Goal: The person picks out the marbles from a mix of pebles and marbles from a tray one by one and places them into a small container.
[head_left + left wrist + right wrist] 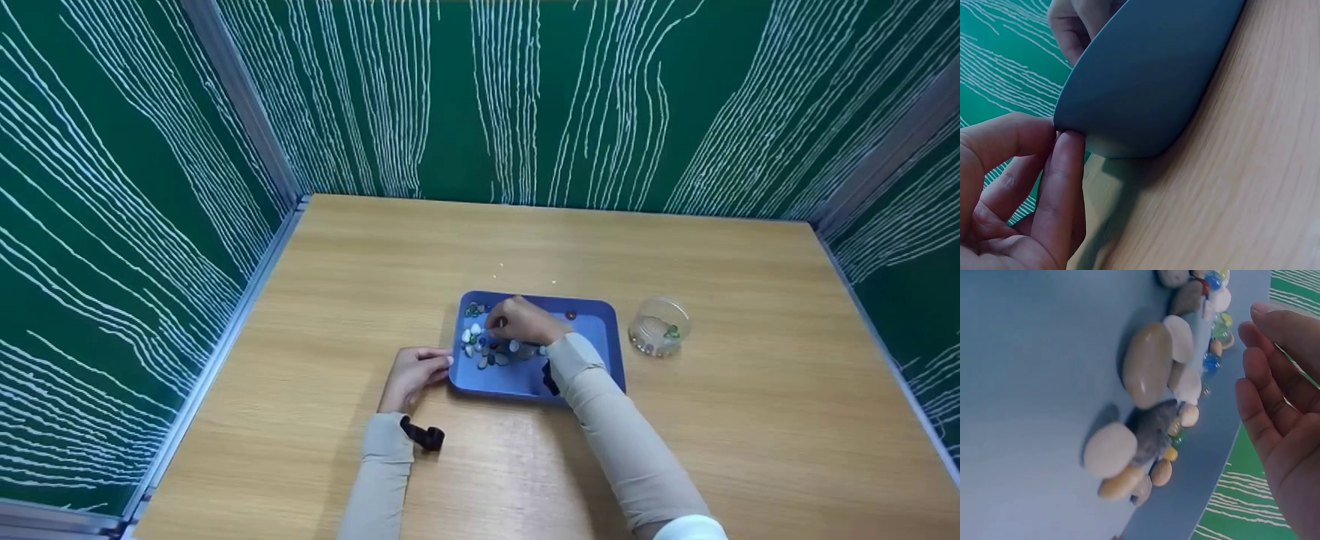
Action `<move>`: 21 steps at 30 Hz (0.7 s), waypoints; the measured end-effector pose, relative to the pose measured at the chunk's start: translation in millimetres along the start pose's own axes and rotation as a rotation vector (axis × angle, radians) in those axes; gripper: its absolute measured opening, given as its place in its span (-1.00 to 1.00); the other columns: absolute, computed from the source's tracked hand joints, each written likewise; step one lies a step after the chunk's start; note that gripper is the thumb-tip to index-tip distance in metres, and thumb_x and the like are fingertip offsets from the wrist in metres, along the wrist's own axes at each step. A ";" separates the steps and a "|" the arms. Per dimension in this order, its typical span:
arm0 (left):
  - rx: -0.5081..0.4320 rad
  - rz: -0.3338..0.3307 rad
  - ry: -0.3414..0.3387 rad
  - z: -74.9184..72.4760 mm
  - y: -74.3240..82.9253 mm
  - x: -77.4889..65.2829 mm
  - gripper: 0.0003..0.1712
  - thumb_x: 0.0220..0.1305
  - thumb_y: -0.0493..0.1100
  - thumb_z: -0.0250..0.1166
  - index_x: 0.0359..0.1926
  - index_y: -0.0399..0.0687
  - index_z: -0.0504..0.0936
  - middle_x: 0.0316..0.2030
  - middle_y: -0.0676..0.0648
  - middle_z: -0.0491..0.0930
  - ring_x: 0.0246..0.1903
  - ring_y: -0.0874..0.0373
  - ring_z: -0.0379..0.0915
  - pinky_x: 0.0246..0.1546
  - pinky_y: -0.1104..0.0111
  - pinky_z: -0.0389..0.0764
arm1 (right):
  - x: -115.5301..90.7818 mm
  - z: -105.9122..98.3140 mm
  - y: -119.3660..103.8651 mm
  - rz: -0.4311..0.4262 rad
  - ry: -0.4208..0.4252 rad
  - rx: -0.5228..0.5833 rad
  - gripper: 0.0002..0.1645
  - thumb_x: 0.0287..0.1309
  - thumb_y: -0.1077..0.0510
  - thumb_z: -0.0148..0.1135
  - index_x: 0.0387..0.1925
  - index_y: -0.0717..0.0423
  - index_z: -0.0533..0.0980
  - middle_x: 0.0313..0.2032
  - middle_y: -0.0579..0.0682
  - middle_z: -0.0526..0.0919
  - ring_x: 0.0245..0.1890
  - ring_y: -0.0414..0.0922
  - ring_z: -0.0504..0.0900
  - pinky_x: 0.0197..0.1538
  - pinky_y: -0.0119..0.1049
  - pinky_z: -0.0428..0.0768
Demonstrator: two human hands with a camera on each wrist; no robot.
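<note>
My left hand [412, 371] pinches the left rim of a blue tray [517, 385]. In the left wrist view, thumb and finger meet at the corner of the tray [1134, 84]. My right hand [523, 321] reaches over the tray above its left part. In the right wrist view its fingers [1258, 368] are loosely bent, with no object showing between them. Beneath lie a large tan pebble [1147, 365], a dark grey stone [1154, 432], a round white pebble [1109, 450] and several small glass beads, including a blue bead [1212, 362].
Right of the tray stands a clear round container [660, 328] with a green glass piece [672, 331] and small beads inside. A brown bead [571, 315] lies near the tray's far right. Small white bits [553, 282] lie behind it. Green walls [450, 112] with white lines enclose the table [300, 337].
</note>
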State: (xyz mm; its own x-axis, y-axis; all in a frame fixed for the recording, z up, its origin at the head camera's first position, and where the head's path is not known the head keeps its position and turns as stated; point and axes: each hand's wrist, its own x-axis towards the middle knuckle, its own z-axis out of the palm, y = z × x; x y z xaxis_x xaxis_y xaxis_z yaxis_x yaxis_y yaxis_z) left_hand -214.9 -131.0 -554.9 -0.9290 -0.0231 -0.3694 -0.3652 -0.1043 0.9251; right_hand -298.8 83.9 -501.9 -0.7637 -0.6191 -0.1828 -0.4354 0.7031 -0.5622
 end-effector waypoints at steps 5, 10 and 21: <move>0.001 0.003 0.005 0.5 -0.2 -0.8 -0.73 0.11 -0.45 0.32 -0.12 -0.50 0.64 -0.22 -0.21 0.70 -0.38 0.25 0.60 -0.27 0.43 0.73 | 2.9 5.8 -2.2 0.007 -0.009 -0.021 -0.77 0.22 0.23 0.23 -0.10 0.11 0.67 -0.13 0.05 0.73 -0.23 -0.14 0.69 -0.12 -0.30 0.73; -0.014 0.009 -0.008 0.1 0.6 -1.8 -0.72 0.12 -0.46 0.30 -0.11 -0.52 0.62 -0.23 -0.23 0.69 -0.37 0.22 0.62 -0.26 0.42 0.73 | 5.3 9.1 -3.1 -0.037 -0.006 -0.044 -0.79 0.20 0.24 0.25 -0.14 0.14 0.68 -0.16 0.05 0.73 -0.24 -0.14 0.69 -0.14 -0.30 0.73; -0.007 -0.003 -0.010 0.3 2.9 -2.8 -0.69 0.13 -0.45 0.29 -0.06 -0.51 0.61 -0.16 -0.32 0.67 -0.31 0.15 0.64 -0.19 0.37 0.74 | 11.0 16.5 -0.6 -0.066 -0.025 -0.087 -0.80 0.15 0.27 0.28 -0.17 0.16 0.69 -0.20 0.05 0.73 -0.30 -0.18 0.65 -0.15 -0.30 0.71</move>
State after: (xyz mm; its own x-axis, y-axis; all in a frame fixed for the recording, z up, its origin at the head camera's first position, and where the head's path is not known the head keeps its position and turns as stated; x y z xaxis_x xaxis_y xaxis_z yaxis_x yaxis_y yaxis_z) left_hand -213.4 -131.0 -551.2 -0.9284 -0.0130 -0.3713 -0.3677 -0.1112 0.9233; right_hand -299.1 70.9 -516.9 -0.7204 -0.6727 -0.1687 -0.5245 0.6877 -0.5020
